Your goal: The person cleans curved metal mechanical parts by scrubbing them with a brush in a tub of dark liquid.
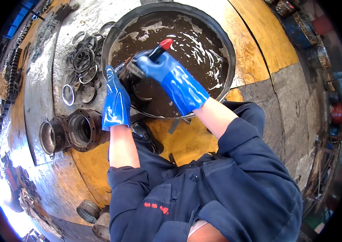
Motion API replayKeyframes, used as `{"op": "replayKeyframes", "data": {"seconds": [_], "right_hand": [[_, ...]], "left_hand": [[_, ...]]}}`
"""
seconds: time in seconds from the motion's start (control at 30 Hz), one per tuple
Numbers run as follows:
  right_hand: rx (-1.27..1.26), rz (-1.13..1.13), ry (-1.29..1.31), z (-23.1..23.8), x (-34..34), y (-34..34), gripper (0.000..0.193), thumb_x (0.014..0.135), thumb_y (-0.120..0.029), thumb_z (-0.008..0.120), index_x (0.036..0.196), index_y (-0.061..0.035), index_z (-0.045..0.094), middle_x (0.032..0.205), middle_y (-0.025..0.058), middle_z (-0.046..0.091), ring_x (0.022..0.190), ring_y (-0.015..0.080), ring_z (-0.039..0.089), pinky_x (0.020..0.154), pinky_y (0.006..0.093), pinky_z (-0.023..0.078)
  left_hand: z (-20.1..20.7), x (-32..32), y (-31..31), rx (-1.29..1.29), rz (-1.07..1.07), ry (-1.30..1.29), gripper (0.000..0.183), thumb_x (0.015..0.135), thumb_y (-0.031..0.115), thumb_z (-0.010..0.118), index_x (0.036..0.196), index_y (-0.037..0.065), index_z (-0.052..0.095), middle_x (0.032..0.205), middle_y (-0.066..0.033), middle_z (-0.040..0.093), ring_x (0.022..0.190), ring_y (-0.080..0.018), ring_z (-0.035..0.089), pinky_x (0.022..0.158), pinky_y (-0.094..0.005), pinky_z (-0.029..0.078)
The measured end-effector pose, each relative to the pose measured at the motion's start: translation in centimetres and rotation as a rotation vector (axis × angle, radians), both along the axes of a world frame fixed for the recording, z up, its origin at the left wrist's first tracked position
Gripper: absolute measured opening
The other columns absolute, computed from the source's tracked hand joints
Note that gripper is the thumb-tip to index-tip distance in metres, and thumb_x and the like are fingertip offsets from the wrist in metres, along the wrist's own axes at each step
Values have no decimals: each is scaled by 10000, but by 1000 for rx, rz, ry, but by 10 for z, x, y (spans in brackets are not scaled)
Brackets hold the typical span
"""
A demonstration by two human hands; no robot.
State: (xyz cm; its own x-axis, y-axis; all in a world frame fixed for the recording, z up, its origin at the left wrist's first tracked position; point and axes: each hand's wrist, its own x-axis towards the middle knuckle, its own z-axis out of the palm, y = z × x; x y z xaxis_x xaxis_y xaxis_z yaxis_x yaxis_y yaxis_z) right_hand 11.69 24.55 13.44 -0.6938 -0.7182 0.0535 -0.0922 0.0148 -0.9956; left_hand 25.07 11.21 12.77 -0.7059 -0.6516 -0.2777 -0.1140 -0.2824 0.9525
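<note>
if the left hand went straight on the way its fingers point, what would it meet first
Most likely the dark rim of the round tub, just ahead of the left hand; depth is unclear, so the hand may pass above it.

The left glove (116,103) and right glove (185,90) look smooth, rubbery and very glossy. The handle (165,44) at the right glove has a smooth, plastic-looking red end. The tub (230,60) has a dull, dark rim, material unclear, and the liquid (179,86) inside is shiny with patchy scum. The rings (68,95) are bright metal, the housing (83,131) duller, grimy metal. The jacket (235,169) is matt cloth, softly creased.
</note>
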Motion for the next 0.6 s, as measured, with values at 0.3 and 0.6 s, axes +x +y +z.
{"op": "replayKeyframes", "data": {"seconds": [0.3,0.6], "right_hand": [[380,-478,-373,-24,-34,56,421,993,-376,653,1040,27,763,856,64,726,774,138,618,753,344,511],[552,-306,-124,-25,-47,92,357,959,-391,672,943,-49,774,777,12,699,717,108,615,680,317,500]], "left_hand": [[38,17,36,-316,-34,-131,818,1105,686,338,1452,2,623,1339,-232,706,1210,-310,681,1108,-458,490],[9,17,29,-370,-113,-71,801,1089,671,379,1454,0,617,1344,-230,703,1219,-313,677,1113,-452,486]]}}
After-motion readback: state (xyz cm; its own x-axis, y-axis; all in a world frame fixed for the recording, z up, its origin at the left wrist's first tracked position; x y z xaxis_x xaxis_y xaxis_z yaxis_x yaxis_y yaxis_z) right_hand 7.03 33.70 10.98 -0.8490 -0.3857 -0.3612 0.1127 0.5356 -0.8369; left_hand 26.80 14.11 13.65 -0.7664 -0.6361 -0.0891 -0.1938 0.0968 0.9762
